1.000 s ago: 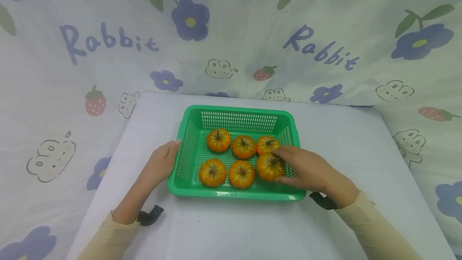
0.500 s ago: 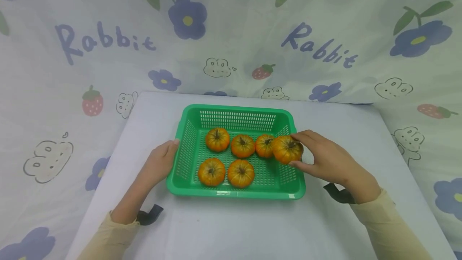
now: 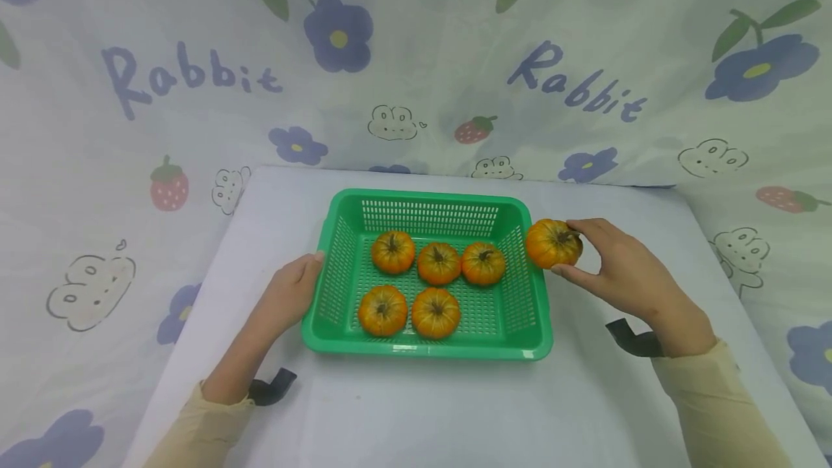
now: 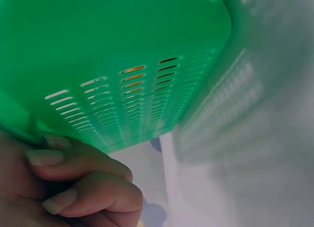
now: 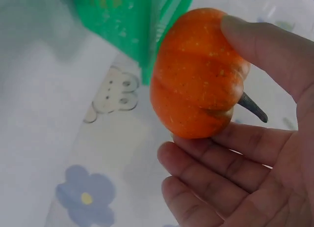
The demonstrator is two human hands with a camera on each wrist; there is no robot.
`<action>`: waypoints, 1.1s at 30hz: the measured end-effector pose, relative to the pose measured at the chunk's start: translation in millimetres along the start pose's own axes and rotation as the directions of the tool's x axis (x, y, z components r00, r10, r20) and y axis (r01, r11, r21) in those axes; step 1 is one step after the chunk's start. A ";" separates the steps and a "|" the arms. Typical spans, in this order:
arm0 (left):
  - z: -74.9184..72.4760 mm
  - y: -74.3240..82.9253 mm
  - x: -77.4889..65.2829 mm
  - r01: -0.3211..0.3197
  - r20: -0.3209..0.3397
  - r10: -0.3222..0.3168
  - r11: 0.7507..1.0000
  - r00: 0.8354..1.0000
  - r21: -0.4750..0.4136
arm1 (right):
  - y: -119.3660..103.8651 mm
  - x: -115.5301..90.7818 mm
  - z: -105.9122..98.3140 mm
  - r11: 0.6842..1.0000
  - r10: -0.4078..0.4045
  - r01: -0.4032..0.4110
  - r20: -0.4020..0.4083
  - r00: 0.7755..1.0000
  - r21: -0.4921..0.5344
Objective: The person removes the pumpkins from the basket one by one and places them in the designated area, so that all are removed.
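A small orange pumpkin (image 3: 549, 244) is pinched between the thumb and fingers of my right hand (image 3: 627, 269), just past the right rim of the green plastic basket (image 3: 429, 349). In the right wrist view the pumpkin (image 5: 196, 74) shows its smooth side and a dark stem pointing toward the palm. My left hand (image 3: 289, 291) grips the basket's left rim; in the left wrist view its curled fingers (image 4: 98, 192) show beside the slotted wall (image 4: 122, 45). Several like pumpkins stay in the basket, three in the back row, with a middle one (image 3: 438, 263), and two in front, one being (image 3: 435, 313).
The basket stands on a white-covered table (image 3: 422, 410). A white cloth (image 3: 442, 85) with flowers, rabbits and strawberries hangs behind and to the sides. A dark strap piece (image 3: 633, 338) sticks out at the right wrist, another (image 3: 273, 387) at the left.
The right hand has lifted the pumpkin from the basket's front right corner and carried it right, over and past the rim. The left hand stays on the basket.
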State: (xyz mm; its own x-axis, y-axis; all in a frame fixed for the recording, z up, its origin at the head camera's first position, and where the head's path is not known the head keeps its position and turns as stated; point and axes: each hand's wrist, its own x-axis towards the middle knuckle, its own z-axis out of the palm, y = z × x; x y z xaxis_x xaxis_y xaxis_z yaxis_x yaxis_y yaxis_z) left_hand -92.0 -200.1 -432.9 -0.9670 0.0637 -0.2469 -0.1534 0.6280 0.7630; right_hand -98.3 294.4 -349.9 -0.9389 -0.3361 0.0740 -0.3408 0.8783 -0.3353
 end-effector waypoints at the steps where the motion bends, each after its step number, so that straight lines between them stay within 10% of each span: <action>1: -0.3 0.0 0.1 -0.001 -0.001 0.001 1.000 1.000 0.003 | 3.0 0.8 0.2 1.000 0.007 -0.007 -0.007 1.000 -0.003; 33: -2.0 7.5 0.3 0.021 0.040 -0.025 0.994 0.999 0.106 | 83.6 25.5 64.3 0.958 0.268 -0.275 0.089 0.959 0.081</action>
State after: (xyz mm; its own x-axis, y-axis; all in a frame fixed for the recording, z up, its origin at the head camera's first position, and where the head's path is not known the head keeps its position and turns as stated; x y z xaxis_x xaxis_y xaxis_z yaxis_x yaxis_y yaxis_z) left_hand -93.9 -196.9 -426.1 -0.9538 0.0787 -0.2899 -0.1514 0.7076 0.6903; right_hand -147.6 337.3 -436.5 -0.9878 -0.1174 -0.1026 -0.0643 0.9065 -0.4173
